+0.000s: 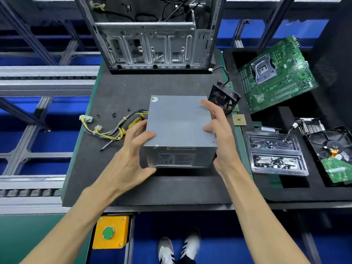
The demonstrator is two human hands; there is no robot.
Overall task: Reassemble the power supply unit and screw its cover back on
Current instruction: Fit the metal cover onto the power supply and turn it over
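The grey metal power supply unit sits on the dark foam mat, its labelled side facing me and its cover on top. My left hand grips its left near corner, thumb on the top edge. My right hand holds its right side, fingers lying along the top edge. A bundle of yellow and purple cables trails out to the left of the unit. A screwdriver lies by the cables. Several small black screws lie loose on the mat behind the cables.
An open computer case stands at the back. A black fan sits right of the unit, with a CPU chip near it. A motherboard, a clear screw tray and a hard drive lie on the right.
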